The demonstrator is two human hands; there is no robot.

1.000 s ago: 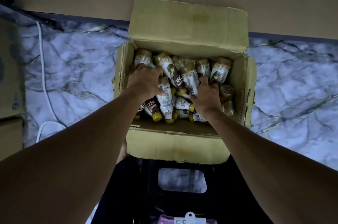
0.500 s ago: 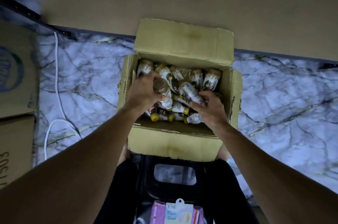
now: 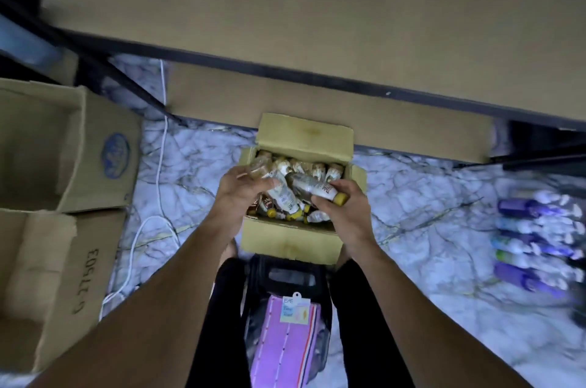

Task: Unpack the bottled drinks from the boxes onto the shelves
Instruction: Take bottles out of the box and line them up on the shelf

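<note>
Two bottles in hand, one apiece.

Item one: small plastic drink bottle with pale label and yellow cap (image 3: 312, 187), gripped round its body by the right hand (image 3: 347, 213). It lies sideways just above the box, cap pointing right. The body grip probably lets it be turned upright for shelving.

Item two: second bottle (image 3: 260, 165), blurred, gripped by the left hand (image 3: 239, 194) over the box's far left corner. Taking one per hand would halve the trips.

Source: open brown cardboard box (image 3: 295, 240) on the floor, far flap folded back to free the opening. Many more bottles (image 3: 287, 202) lie jumbled inside, some upright along the far wall.

Destination: tan board shelves with dark edging (image 3: 317, 38), directly beyond the box and within easy reach.

Surroundings:
- white-veined marble floor (image 3: 428, 213)
- opened cardboard cartons (image 3: 63, 165), left
- white cable (image 3: 160, 149)
- row of purple and blue bottles (image 3: 532, 245) lying on the floor at right, blurred
- black stool (image 3: 263, 270) carrying a purple packaged towel (image 3: 285, 340), nearest
</note>
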